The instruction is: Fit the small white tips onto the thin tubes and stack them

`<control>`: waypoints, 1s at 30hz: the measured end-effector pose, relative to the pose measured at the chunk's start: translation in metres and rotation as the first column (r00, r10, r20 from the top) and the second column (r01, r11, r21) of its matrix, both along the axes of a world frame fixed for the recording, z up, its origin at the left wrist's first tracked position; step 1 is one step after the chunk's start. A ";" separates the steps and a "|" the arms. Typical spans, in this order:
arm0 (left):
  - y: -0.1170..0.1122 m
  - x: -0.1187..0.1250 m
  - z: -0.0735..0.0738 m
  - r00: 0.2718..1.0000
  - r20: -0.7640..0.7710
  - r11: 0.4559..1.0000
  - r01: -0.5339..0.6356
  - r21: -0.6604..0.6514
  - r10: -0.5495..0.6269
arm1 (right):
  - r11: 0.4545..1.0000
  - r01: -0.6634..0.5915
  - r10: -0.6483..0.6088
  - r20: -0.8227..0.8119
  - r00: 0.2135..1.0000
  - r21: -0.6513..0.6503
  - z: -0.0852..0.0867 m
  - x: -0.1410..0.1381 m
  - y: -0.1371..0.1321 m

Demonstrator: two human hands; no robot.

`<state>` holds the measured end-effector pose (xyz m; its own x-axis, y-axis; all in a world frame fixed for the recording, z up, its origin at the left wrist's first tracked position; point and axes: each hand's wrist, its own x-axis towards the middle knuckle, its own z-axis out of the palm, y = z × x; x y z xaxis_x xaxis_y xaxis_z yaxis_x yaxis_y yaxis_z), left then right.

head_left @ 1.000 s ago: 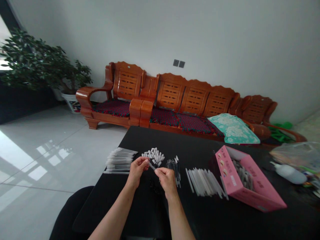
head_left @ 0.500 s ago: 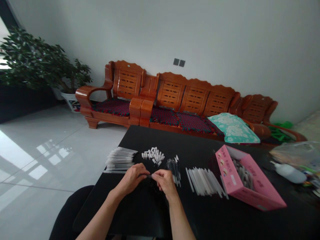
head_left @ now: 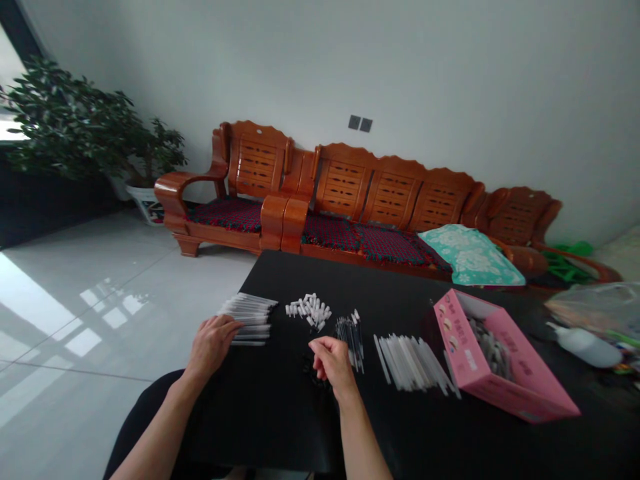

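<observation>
My left hand rests at the near-left side of a row of slim whitish tubes with dark tips, its fingertips pinched on one tube among them. Over the middle of the table my right hand is closed, thumb against forefinger; whatever is between them cannot be made out. Small black pieces lie below it, partly hidden. Beyond them is a heap of short white caps. Just right of this hand lie thin dark rods, with a white cap among their far ends. Farther right is a row of translucent empty-looking tubes.
A pink box with greyish pieces inside stands on the black table. At the right edge are a white squeeze bottle and a plastic bag. A wooden sofa with a turquoise cushion runs behind the table.
My hands were together over the table's middle on a small thin piece. The left hand has moved left to the dark-tipped tubes; the right has stayed nearly in place.
</observation>
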<state>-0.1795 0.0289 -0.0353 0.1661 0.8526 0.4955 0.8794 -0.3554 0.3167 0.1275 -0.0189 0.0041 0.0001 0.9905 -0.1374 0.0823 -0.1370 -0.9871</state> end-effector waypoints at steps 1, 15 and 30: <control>0.001 0.001 -0.001 1.000 -0.014 1.000 0.001 0.001 -0.001 | 1.000 0.000 0.000 0.003 1.000 0.001 0.000 0.001 0.000; -0.001 -0.003 -0.028 0.972 -0.127 0.976 0.181 -0.121 -0.196 | 1.000 0.006 -0.006 -0.013 1.000 0.002 0.005 0.003 -0.003; 0.028 -0.004 -0.039 0.957 -0.145 0.961 0.226 -0.159 -0.249 | 0.999 0.048 -0.048 -0.003 0.999 -0.010 -0.001 0.007 -0.004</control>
